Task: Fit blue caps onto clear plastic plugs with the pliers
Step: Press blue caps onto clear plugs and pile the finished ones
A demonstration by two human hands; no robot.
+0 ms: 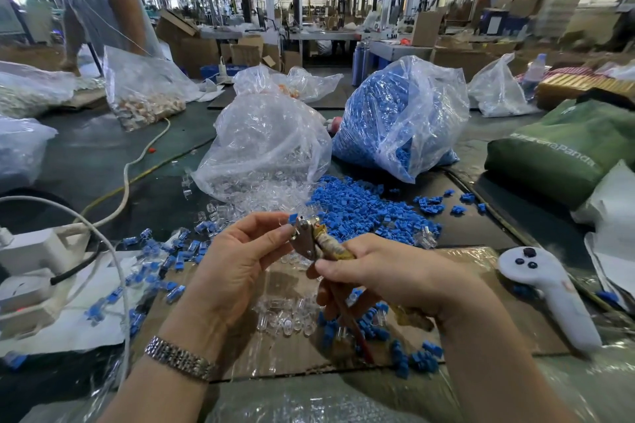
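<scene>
1. Head view: the right hand (385, 271) had its grip curled round the tape-wrapped metal pliers (311, 237).
2. The left hand (240, 254) pinched a small blue plastic cap (292, 219) at the plier tip.
3. Loose blue caps (357, 209) and clear plastic plugs (288, 316) lay on the table beyond and below both hands.

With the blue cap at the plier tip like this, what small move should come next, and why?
Probably squeeze the handles: the right hand already grips the pliers, and the left hand pinches a blue cap at their tip. Whether a clear plug sits under it is hard to tell.
</scene>
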